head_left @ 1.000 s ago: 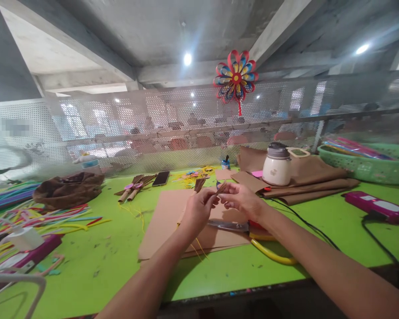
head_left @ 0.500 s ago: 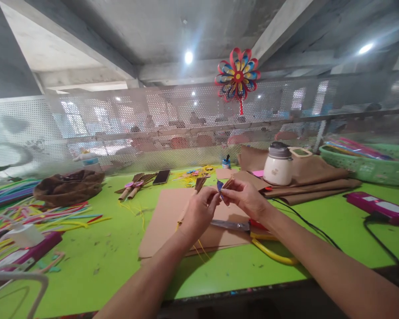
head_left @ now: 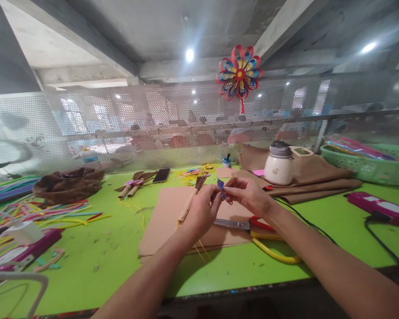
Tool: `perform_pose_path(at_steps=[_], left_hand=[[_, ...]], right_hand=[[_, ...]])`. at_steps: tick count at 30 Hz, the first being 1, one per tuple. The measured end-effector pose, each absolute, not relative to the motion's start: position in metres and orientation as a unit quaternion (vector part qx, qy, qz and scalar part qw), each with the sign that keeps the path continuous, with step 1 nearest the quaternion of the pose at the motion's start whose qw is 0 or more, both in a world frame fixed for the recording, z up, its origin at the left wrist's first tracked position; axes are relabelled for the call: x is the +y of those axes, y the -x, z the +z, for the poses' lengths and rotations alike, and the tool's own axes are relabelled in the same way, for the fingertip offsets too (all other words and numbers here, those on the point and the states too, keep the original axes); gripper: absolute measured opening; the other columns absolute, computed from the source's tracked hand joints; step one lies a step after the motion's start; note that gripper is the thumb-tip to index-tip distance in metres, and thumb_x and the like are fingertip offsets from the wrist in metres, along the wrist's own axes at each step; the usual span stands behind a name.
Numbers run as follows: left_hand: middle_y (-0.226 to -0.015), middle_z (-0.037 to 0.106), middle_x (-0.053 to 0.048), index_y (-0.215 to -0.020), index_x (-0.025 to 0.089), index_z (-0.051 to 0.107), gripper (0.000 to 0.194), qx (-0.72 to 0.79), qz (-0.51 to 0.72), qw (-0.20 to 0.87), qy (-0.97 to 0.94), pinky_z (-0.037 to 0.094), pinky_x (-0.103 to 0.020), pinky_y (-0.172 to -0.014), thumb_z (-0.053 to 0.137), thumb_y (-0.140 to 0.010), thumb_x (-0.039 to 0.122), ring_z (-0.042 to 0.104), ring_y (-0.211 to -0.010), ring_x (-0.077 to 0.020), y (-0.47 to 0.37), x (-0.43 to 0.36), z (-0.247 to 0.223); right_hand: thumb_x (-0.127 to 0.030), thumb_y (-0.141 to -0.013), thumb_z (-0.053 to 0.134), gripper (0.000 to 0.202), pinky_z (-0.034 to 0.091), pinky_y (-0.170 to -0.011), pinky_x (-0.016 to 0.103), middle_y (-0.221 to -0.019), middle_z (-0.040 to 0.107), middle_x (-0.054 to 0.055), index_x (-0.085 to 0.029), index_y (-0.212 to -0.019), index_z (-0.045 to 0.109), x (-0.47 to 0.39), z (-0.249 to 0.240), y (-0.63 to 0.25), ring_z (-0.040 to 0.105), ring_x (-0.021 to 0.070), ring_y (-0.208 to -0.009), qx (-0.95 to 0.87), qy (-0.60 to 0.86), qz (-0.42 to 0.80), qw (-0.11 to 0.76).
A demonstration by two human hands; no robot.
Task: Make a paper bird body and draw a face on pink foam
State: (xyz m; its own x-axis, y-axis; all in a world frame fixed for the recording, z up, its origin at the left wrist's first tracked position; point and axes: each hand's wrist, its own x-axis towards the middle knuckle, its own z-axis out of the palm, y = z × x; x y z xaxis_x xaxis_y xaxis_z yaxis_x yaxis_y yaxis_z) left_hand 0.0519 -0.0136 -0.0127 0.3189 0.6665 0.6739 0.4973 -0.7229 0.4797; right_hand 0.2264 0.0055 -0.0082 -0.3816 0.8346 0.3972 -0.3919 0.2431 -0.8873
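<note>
"Pinching something, those fingertips?"
"Yes, left hand [head_left: 201, 212] and right hand [head_left: 253, 198] together grip the small blue piece [head_left: 221, 184], above the brown sheet [head_left: 164, 208], set in from the front edge of the bench [head_left: 113, 270]."
"And the scissors [head_left: 236, 224]?"
"Blades on the sheet, handles past its right edge. By the left hand lies a fringed paper roll [head_left: 188, 204]."

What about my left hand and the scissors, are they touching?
Cannot tell. In the head view, your left hand overlaps the tip end of the scissors, hiding any contact or gap there.
</note>
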Motion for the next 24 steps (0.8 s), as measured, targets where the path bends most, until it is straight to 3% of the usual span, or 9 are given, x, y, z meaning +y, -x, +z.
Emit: perform_pose_path(at_steps=[9, 15, 24], left_hand=[[-0.078, 0.065, -0.002, -0.094, 0.018, 0.055, 0.017, 0.366, 0.460, 0.110, -0.801, 0.044, -0.023, -0.060, 0.045, -0.095, 0.031, 0.059, -0.065, -0.0128, -0.0521, -0.0136, -0.0113], [-0.080, 0.065, -0.005, -0.079, 0.018, 0.057, 0.024, 0.357, 0.450, 0.100, -0.813, 0.044, -0.025, -0.067, 0.043, -0.095, 0.028, 0.058, -0.073, -0.0150, -0.0524, -0.0140, -0.0108], [-0.073, 0.059, -0.002, -0.075, 0.019, 0.052, 0.022, 0.378, 0.450, 0.078, -0.805, 0.041, -0.025, -0.062, 0.042, -0.094, 0.023, 0.054, -0.067, -0.0144, -0.0546, -0.0160, -0.0098]], right_hand=[[-0.026, -0.075, 0.076, 0.013, 0.045, -0.059, 0.029, -0.071, 0.065, 0.001, -0.018, -0.082, 0.070, 0.0033, -0.0106, -0.2242, 0.058, 0.0125, -0.063, -0.594, 0.181, 0.579, 0.528], [-0.026, -0.074, 0.077, 0.013, 0.046, -0.058, 0.029, -0.071, 0.066, 0.002, -0.018, -0.081, 0.069, 0.0039, -0.0105, -0.2234, 0.059, 0.0122, -0.060, -0.593, 0.176, 0.580, 0.529], [-0.028, -0.069, 0.081, 0.020, 0.049, -0.058, 0.032, -0.066, 0.066, 0.001, -0.017, -0.082, 0.071, 0.0049, -0.0105, -0.2211, 0.061, 0.0139, -0.060, -0.605, 0.180, 0.561, 0.536]])
